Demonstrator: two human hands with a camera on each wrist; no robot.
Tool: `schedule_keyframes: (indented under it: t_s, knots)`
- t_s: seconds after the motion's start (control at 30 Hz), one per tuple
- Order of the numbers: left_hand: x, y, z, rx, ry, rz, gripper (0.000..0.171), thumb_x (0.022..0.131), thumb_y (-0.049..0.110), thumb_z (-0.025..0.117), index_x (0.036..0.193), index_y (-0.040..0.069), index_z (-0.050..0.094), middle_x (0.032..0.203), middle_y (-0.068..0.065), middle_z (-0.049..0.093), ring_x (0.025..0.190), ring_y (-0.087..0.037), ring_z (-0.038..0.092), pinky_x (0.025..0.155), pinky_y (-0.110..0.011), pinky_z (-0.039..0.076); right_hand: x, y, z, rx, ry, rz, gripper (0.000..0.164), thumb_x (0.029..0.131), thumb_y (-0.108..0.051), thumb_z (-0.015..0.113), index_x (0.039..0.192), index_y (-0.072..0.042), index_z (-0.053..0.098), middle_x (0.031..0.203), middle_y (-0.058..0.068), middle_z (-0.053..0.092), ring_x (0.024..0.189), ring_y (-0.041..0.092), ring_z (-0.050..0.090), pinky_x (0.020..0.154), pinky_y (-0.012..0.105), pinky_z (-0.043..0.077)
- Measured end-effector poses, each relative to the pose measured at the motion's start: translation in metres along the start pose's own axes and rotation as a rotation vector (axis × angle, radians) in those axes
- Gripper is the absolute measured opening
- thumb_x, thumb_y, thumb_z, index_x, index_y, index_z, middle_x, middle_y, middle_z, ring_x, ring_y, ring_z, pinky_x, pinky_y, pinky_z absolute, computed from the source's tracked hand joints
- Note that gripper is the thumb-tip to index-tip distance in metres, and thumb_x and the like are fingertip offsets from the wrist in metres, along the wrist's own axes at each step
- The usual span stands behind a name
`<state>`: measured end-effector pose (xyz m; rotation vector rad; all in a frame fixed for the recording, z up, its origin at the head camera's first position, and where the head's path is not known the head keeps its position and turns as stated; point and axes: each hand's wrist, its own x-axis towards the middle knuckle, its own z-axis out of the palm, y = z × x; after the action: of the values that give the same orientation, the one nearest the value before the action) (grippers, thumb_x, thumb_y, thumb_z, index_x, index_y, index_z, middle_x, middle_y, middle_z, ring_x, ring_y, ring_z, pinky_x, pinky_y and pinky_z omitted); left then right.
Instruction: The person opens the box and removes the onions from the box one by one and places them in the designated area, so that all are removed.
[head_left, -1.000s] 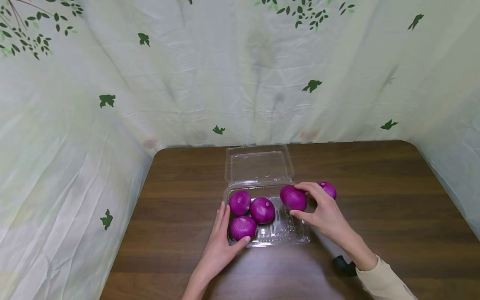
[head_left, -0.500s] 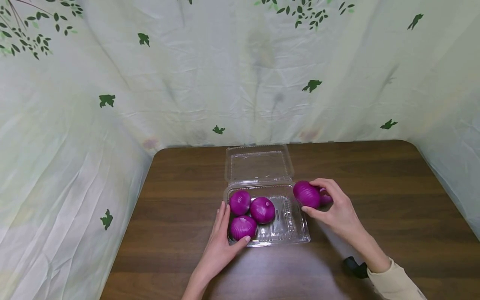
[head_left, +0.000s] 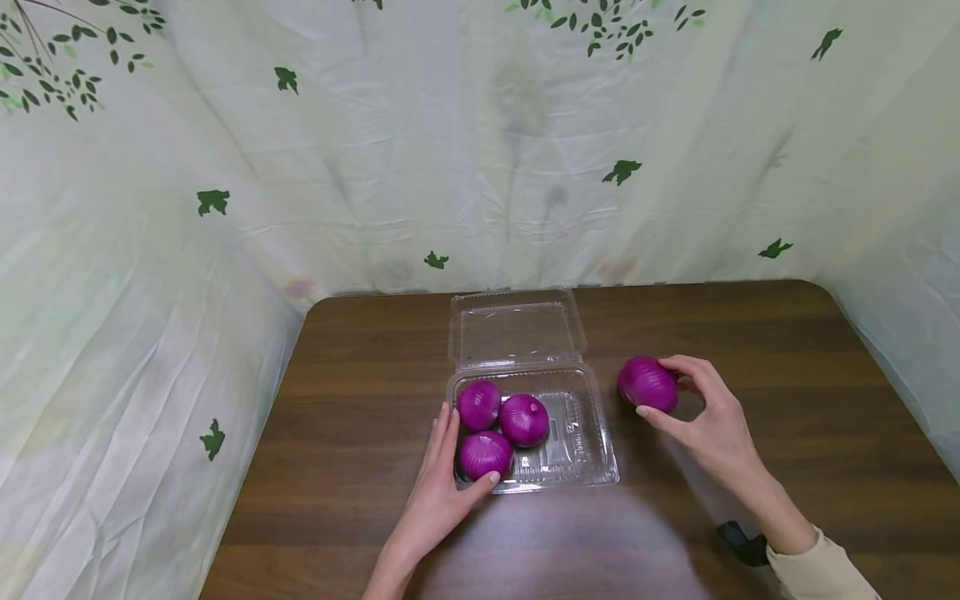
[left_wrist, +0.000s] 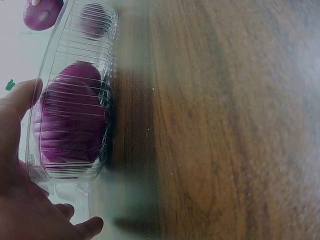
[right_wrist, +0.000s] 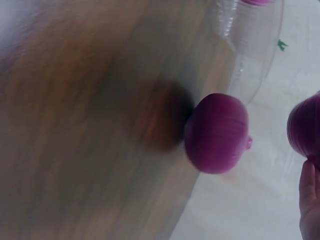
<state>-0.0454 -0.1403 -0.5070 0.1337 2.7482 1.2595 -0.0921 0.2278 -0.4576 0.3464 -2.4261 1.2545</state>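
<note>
My right hand (head_left: 720, 425) holds a red onion (head_left: 647, 383) between thumb and fingers, to the right of a clear plastic clamshell container (head_left: 577, 482). Another red onion (right_wrist: 216, 133) rests on the table below it, visible in the right wrist view and hidden behind the held one in the head view. Inside the container's left half sit a back onion (head_left: 478, 405), a middle onion (head_left: 524, 420) and a front onion (head_left: 486, 455). At the front left corner, my left hand (head_left: 442, 492) rests against the container, fairly straight fingers along its side and thumb on the front rim.
The container's clear lid (head_left: 517, 329) lies folded back toward the far edge of the brown wooden table (head_left: 360, 417). A pale cloth (head_left: 480, 167) with leaf prints hangs behind and beside the table. Below the right wrist shows a black strap-like piece (head_left: 742, 546).
My right hand has carried its onion from over the container's right side out to the right, above the table onion. The left hand and the other onions stay put.
</note>
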Motion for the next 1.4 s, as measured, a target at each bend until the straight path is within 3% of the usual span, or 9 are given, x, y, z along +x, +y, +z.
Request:
schedule_keyframes:
  t_s: [0.37, 0.53, 0.8, 1.0, 1.17, 1.4]
  knots:
    - [0.001, 0.0, -0.001, 0.0, -0.008, 0.005, 0.107, 0.081, 0.055, 0.075, 0.159, 0.027, 0.007, 0.164, 0.013, -0.005, 0.15, -0.025, 0.0, 0.112, -0.06, 0.016, -0.005, 0.028, -0.024, -0.114, 0.039, 0.089, 0.067, 0.067, -0.008, 0.091, 0.127, -0.009, 0.061, 0.122, 0.002, 0.056, 0.097, 0.002, 0.05, 0.078, 0.008, 0.038]
    - [0.001, -0.001, -0.001, 0.006, -0.009, 0.009, 0.107, 0.081, 0.054, 0.075, 0.16, 0.027, 0.008, 0.164, 0.013, -0.004, 0.15, -0.025, 0.0, 0.112, -0.06, 0.016, -0.004, 0.039, -0.033, -0.166, 0.01, 0.112, 0.063, 0.071, -0.011, 0.09, 0.126, -0.008, 0.06, 0.122, 0.006, 0.055, 0.099, 0.01, 0.049, 0.077, 0.008, 0.037]
    - [0.0, -0.002, 0.001, -0.003, -0.008, 0.009, 0.107, 0.081, 0.056, 0.074, 0.16, 0.026, 0.008, 0.163, 0.014, -0.005, 0.15, -0.025, 0.0, 0.112, -0.06, 0.016, 0.0, 0.054, -0.038, -0.261, -0.037, 0.028, 0.062, 0.069, -0.006, 0.089, 0.123, 0.0, 0.059, 0.119, 0.019, 0.053, 0.101, 0.033, 0.048, 0.074, 0.037, 0.04]
    - [0.0, -0.001, 0.001, -0.006, -0.005, 0.015, 0.106, 0.081, 0.057, 0.073, 0.16, 0.025, 0.009, 0.164, 0.013, -0.004, 0.15, -0.026, 0.001, 0.112, -0.06, 0.016, 0.001, 0.068, -0.037, -0.294, -0.103, 0.078, 0.059, 0.072, -0.008, 0.087, 0.121, 0.003, 0.057, 0.119, 0.025, 0.051, 0.108, 0.043, 0.045, 0.077, 0.056, 0.043]
    - [0.0, -0.001, 0.0, -0.009, -0.005, 0.012, 0.106, 0.081, 0.056, 0.074, 0.16, 0.024, 0.01, 0.164, 0.012, -0.003, 0.149, -0.026, 0.001, 0.112, -0.061, 0.017, 0.003, 0.079, -0.031, -0.3, -0.135, 0.104, 0.057, 0.073, -0.01, 0.087, 0.121, 0.003, 0.058, 0.12, 0.025, 0.051, 0.109, 0.044, 0.044, 0.079, 0.058, 0.044]
    - [0.001, 0.0, -0.001, -0.012, -0.005, 0.01, 0.106, 0.081, 0.056, 0.074, 0.16, 0.024, 0.01, 0.164, 0.013, -0.003, 0.149, -0.026, 0.001, 0.112, -0.059, 0.017, 0.005, 0.086, -0.023, -0.298, -0.122, 0.076, 0.059, 0.069, -0.007, 0.089, 0.119, 0.002, 0.059, 0.119, 0.025, 0.051, 0.107, 0.045, 0.044, 0.079, 0.058, 0.043]
